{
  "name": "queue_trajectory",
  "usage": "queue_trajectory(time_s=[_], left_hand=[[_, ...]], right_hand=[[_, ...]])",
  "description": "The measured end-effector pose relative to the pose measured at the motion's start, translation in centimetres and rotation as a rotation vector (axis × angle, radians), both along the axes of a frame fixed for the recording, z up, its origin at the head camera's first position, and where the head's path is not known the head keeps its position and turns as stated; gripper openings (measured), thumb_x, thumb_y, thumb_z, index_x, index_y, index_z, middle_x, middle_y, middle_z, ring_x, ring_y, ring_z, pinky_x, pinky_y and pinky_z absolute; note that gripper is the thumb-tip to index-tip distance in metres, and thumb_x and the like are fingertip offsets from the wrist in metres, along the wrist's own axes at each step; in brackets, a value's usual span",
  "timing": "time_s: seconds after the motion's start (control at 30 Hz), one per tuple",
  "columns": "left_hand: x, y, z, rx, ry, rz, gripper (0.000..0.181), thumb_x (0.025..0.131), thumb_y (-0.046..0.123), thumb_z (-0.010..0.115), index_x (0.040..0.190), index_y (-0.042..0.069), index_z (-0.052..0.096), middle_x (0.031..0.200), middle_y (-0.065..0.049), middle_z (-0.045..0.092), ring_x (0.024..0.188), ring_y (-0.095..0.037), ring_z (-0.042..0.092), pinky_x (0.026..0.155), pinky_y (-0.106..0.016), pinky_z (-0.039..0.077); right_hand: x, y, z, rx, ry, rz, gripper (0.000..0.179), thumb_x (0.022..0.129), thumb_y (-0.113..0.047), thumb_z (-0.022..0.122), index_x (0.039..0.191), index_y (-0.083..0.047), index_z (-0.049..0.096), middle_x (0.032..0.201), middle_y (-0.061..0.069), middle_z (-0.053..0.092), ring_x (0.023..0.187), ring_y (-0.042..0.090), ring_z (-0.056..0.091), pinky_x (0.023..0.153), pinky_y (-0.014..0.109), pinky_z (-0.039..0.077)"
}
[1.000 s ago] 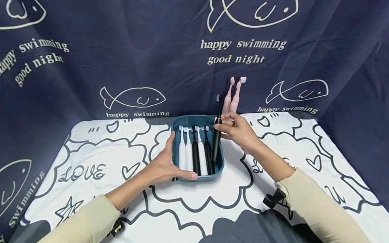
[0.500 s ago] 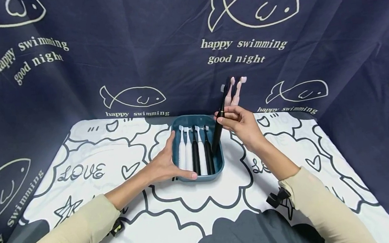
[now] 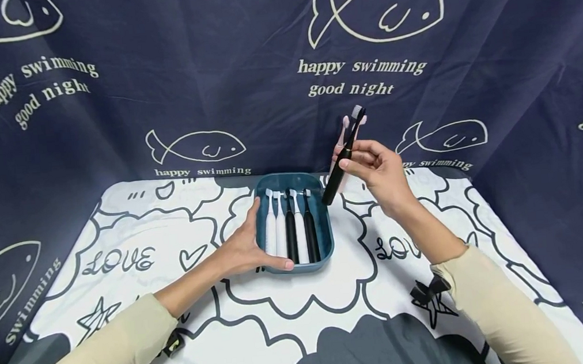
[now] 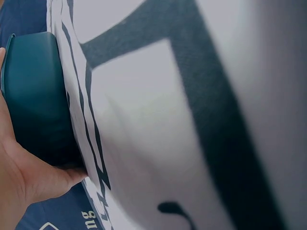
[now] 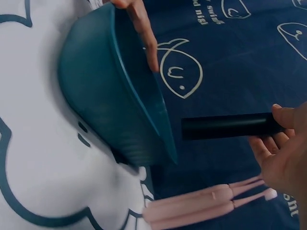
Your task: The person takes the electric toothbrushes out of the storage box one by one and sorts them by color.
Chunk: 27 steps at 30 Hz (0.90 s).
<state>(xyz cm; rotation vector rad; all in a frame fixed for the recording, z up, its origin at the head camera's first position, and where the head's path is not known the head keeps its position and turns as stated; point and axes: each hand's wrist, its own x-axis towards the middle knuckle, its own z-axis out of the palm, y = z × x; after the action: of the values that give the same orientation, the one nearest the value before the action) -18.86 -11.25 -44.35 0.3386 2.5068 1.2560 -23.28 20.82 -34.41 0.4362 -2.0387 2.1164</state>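
In the head view, the right hand (image 3: pixel 382 177) pinches a black electric toothbrush (image 3: pixel 337 181), lifted rightward from over the teal bin (image 3: pixel 311 267), leaving five toothbrushes (image 3: pixel 290 228) lying inside. In the left wrist view, the left hand (image 4: pixel 24 179) spreads wide against the bin. In the right wrist view, the held brush's base is apart from the bin, near two pink toothbrushes (image 5: pixel 192 215).

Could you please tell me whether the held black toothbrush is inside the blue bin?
Outside: in the right wrist view, a gap separates the held black toothbrush from the bin.
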Motion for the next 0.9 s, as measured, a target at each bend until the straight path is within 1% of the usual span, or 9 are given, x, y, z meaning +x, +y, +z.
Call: queue_trajectory(time_s=[0.13, 0.2, 0.3, 0.4, 0.5, 0.67, 0.8, 0.9], left_hand=[[0.0, 0.0, 0.0, 0.008, 0.001, -0.006, 0.173, 0.063, 0.067, 0.107, 0.182, 0.030, -0.014, 0.189, -0.022, 0.016, 0.174, -0.044, 0.026, 0.138, -0.066, 0.032], [0.0, 0.0, 0.0, 0.012, -0.003, -0.005, 0.173, 0.063, 0.066, 0.107, 0.182, 0.031, -0.014, 0.189, -0.022, 0.015, 0.174, -0.043, 0.025, 0.138, -0.065, 0.031], [0.0, 0.0, 0.0, 0.017, -0.002, -0.004, 0.173, 0.063, 0.066, 0.107, 0.182, 0.031, -0.013, 0.189, -0.021, 0.016, 0.174, -0.042, 0.025, 0.138, -0.065, 0.031], [0.1, 0.0, 0.1, 0.021, -0.001, -0.004, 0.173, 0.063, 0.065, 0.108, 0.182, 0.031, -0.012, 0.190, -0.021, 0.016, 0.174, -0.042, 0.025, 0.138, -0.064, 0.031], [0.2, 0.0, 0.1, 0.018, -0.002, -0.004, 0.173, 0.062, 0.065, 0.108, 0.182, 0.032, -0.012, 0.190, -0.021, 0.016, 0.174, -0.042, 0.025, 0.138, -0.065, 0.031], [0.1, 0.0, 0.2, 0.018, -0.005, -0.008, 0.173, 0.063, 0.066, 0.107, 0.182, 0.031, -0.013, 0.190, -0.020, 0.014, 0.174, -0.043, 0.025, 0.138, -0.065, 0.031], [0.2, 0.0, 0.2, 0.016, -0.005, -0.007, 0.172, 0.063, 0.066, 0.107, 0.182, 0.031, -0.013, 0.190, -0.021, 0.014, 0.174, -0.043, 0.026, 0.138, -0.066, 0.032], [0.2, 0.0, 0.1, 0.015, -0.002, -0.007, 0.172, 0.063, 0.066, 0.107, 0.182, 0.031, -0.013, 0.190, -0.021, 0.015, 0.174, -0.043, 0.026, 0.138, -0.066, 0.032]], right_hand=[[-0.2, 1.2, 0.6, 0.011, 0.030, -0.022, 0.025, 0.101, 0.009, 0.078, 0.123, -0.003, 0.073, 0.112, -0.003, 0.088, 0.102, 0.005, 0.084, 0.098, 0.021, 0.065], [-0.4, 1.8, 0.8, 0.024, 0.036, -0.044, 0.026, 0.101, 0.009, 0.079, 0.121, -0.005, 0.074, 0.108, -0.006, 0.088, 0.101, 0.004, 0.084, 0.095, 0.020, 0.066], [-0.8, 2.7, 1.0, 0.030, 0.031, -0.082, 0.026, 0.099, 0.010, 0.080, 0.119, -0.007, 0.076, 0.104, -0.010, 0.087, 0.099, 0.003, 0.083, 0.091, 0.019, 0.066], [-1.2, 3.6, 1.0, 0.043, 0.029, -0.118, 0.025, 0.098, 0.009, 0.082, 0.117, -0.005, 0.076, 0.101, -0.011, 0.087, 0.097, 0.002, 0.082, 0.090, 0.018, 0.066], [-1.7, 4.5, 1.0, 0.047, 0.019, -0.146, 0.025, 0.096, 0.009, 0.085, 0.117, -0.001, 0.076, 0.099, -0.010, 0.087, 0.095, 0.002, 0.083, 0.090, 0.017, 0.065], [-2.7, 6.1, 0.8, 0.045, -0.005, -0.188, 0.026, 0.094, 0.009, 0.086, 0.116, -0.001, 0.075, 0.098, -0.010, 0.087, 0.093, 0.002, 0.083, 0.088, 0.015, 0.065], [-3.6, 7.2, 0.5, 0.021, -0.043, -0.217, 0.028, 0.094, 0.011, 0.085, 0.116, 0.000, 0.072, 0.096, -0.010, 0.086, 0.089, 0.002, 0.083, 0.084, 0.016, 0.066], [-4.2, 8.0, 0.1, 0.026, -0.082, -0.245, 0.029, 0.094, 0.011, 0.084, 0.116, -0.001, 0.072, 0.095, -0.012, 0.085, 0.088, 0.000, 0.083, 0.083, 0.016, 0.065]])
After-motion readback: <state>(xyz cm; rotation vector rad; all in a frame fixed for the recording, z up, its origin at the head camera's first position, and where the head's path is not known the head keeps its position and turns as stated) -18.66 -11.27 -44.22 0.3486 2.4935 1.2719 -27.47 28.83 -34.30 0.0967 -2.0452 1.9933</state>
